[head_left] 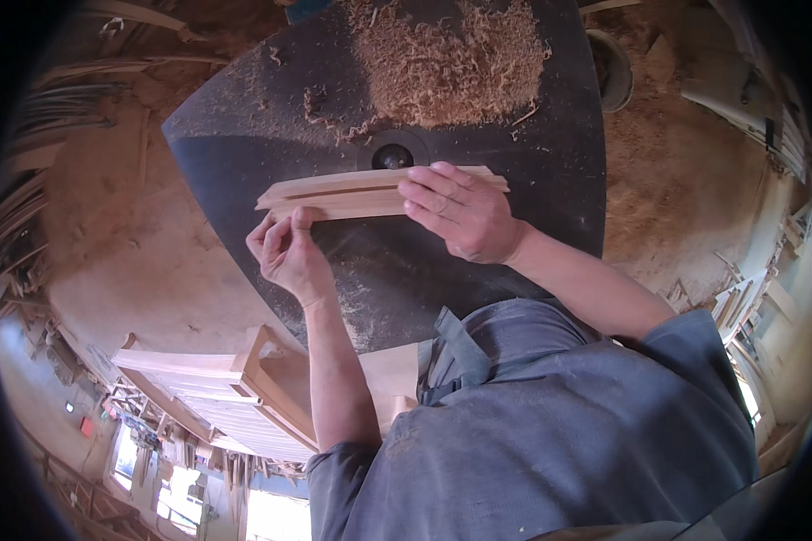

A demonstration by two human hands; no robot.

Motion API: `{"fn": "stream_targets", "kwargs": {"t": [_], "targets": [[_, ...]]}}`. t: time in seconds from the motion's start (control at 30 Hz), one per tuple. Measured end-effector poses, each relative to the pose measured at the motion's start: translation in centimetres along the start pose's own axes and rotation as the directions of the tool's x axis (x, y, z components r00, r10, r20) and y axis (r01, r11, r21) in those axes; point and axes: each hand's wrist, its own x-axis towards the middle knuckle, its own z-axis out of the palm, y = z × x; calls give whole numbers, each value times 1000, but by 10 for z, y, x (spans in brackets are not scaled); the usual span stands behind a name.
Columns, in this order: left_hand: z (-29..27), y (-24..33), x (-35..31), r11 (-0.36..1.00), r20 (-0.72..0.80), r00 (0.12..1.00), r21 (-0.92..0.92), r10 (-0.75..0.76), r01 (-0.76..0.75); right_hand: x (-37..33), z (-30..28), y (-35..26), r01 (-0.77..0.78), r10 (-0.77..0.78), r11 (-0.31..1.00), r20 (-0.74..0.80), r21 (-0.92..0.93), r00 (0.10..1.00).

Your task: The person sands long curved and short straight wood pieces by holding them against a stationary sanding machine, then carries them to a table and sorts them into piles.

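A pale wooden piece (343, 191) with a long groove along its face lies flat on the dark machine table (244, 135), right in front of the round cutter spindle (392, 156). My left hand (286, 251) pinches the near edge of the piece at its left end. My right hand (460, 212) lies flat on top of the right half and presses it down. A heap of wood shavings (442, 59) covers the table beyond the spindle.
A stack of pale wooden frames (216, 388) stands at the lower left beside my body. The floor (126, 252) around the machine is coated in sawdust. Wooden strips lean along the left wall (27, 207); more offcuts lie at the right (740, 298).
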Motion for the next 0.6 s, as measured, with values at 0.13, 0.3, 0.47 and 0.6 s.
{"fn": "stream_targets", "kwargs": {"t": [0.13, 0.3, 0.47, 0.6], "targets": [[-25, -10, 12, 998, -66, 996, 18, -57, 58, 22, 21, -6, 67, -67, 997, 8, 42, 998], [-65, -39, 37, 983, -113, 984, -137, -138, 122, 52, 56, -27, 137, -136, 986, -13, 101, 991], [-90, -45, 43, 954, -96, 967, -213, -237, 213, 57, 66, -43, 136, -137, 977, -6, 166, 991], [-64, -14, -15, 978, -27, 985, -128, -169, 164, 6, 23, -38, 26, -34, 985, 40, 172, 999]]}}
